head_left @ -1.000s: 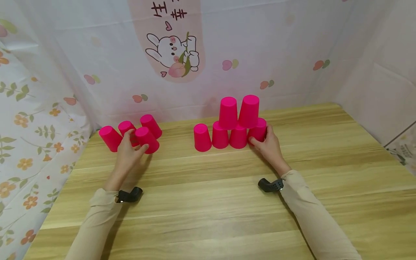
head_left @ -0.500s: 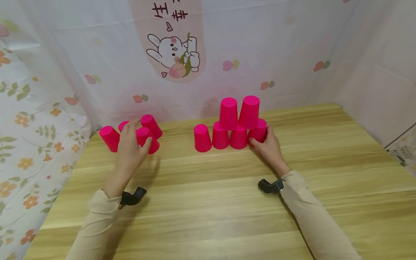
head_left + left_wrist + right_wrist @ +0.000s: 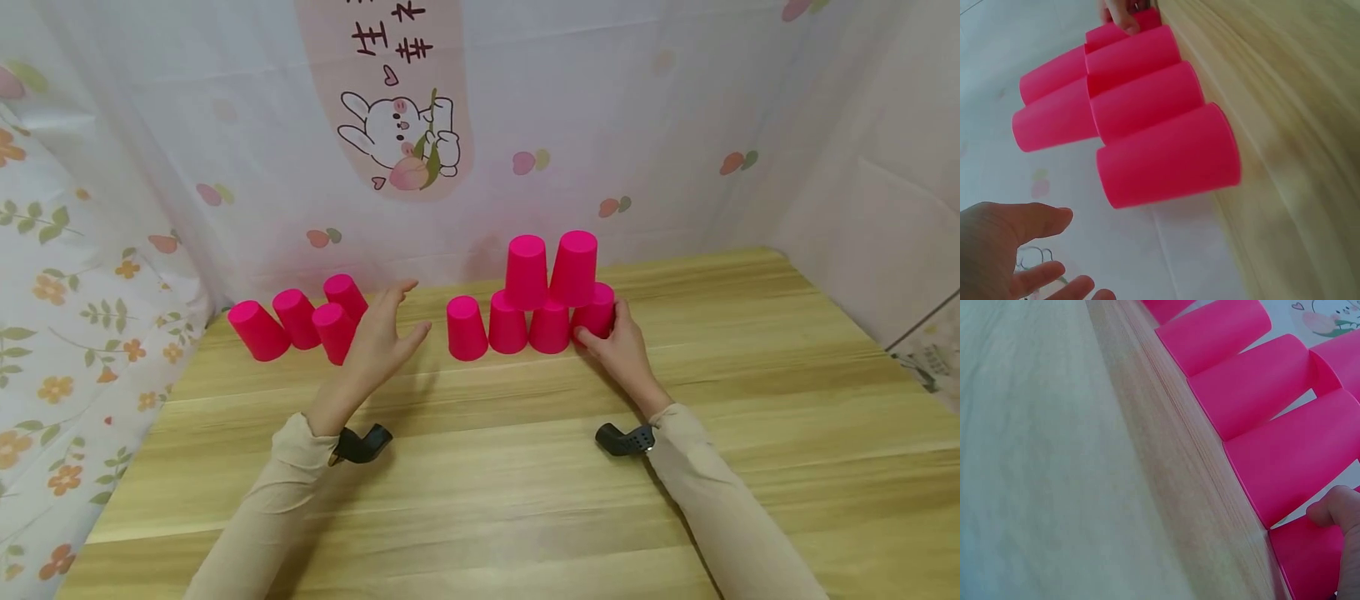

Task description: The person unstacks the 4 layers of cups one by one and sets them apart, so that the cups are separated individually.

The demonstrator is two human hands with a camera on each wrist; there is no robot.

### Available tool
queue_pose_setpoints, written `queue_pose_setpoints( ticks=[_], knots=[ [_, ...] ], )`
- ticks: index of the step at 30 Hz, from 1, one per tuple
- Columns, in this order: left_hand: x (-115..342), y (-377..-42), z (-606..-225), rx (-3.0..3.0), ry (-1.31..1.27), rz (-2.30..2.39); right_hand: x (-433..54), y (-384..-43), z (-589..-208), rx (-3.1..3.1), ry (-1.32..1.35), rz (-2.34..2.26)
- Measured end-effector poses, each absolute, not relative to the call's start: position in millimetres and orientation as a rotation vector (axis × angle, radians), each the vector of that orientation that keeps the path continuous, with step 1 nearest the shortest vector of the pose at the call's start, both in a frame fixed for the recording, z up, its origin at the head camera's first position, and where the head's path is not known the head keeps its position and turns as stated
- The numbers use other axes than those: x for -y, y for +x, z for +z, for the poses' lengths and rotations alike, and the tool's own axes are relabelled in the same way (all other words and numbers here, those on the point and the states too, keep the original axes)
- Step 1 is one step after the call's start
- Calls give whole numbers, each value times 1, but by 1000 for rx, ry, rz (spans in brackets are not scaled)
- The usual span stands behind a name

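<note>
A row of several pink cups stands upside down on the table, from a left-end cup (image 3: 467, 329) to a right-end cup (image 3: 596, 309). Two more upside-down cups (image 3: 527, 271) rest on the right part of this row, side by side. My right hand (image 3: 624, 346) holds the right-end cup between thumb and fingers; its thumb also shows on that cup (image 3: 1310, 556) in the right wrist view. Fingers spread and holding nothing, my left hand (image 3: 371, 350) hovers left of the row. Behind and left of it are several loose upside-down cups (image 3: 258, 331), partly covered by the hand.
The wooden table (image 3: 480, 500) ends at the back against a white printed curtain (image 3: 637, 100). A floral sheet (image 3: 75, 333) hangs along the left side. Each wrist wears a black camera mount (image 3: 363, 443).
My left hand has left the loose cups on the left and moved right, toward the row. My right hand keeps its hold on the right-end cup. The head view has tipped up slightly.
</note>
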State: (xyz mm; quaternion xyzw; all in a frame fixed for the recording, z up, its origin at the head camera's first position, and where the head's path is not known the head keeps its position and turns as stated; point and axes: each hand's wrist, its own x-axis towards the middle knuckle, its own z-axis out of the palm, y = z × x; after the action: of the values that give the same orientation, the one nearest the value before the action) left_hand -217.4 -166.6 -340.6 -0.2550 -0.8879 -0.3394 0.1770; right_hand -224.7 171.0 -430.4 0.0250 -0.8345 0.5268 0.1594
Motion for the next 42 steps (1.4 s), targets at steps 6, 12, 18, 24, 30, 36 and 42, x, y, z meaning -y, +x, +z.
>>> queue_pose_setpoints(
  ticks=[6, 12, 18, 24, 30, 36, 42],
  knots=[
    [149, -223, -336, 2492, -785, -999, -173, -223, -431, 2386, 72, 1513],
    [126, -229, -330, 2485, -847, -1019, -173, -225, -430, 2388, 68, 1507],
    [99, -234, -328, 2481, -833, -1159, -171, -226, -429, 2392, 56, 1510],
    [74, -238, -328, 2420, -770, -1315, -168, -223, -430, 2388, 58, 1526],
    [58, -242, -329, 2337, -690, -1448, -169, -223, -430, 2394, 58, 1518],
    [48, -247, -330, 2316, -707, -1555, -169, -224, -430, 2401, 51, 1513],
    [44, -249, -330, 2328, -737, -1535, -169, -224, -428, 2392, 58, 1526]
  ],
)
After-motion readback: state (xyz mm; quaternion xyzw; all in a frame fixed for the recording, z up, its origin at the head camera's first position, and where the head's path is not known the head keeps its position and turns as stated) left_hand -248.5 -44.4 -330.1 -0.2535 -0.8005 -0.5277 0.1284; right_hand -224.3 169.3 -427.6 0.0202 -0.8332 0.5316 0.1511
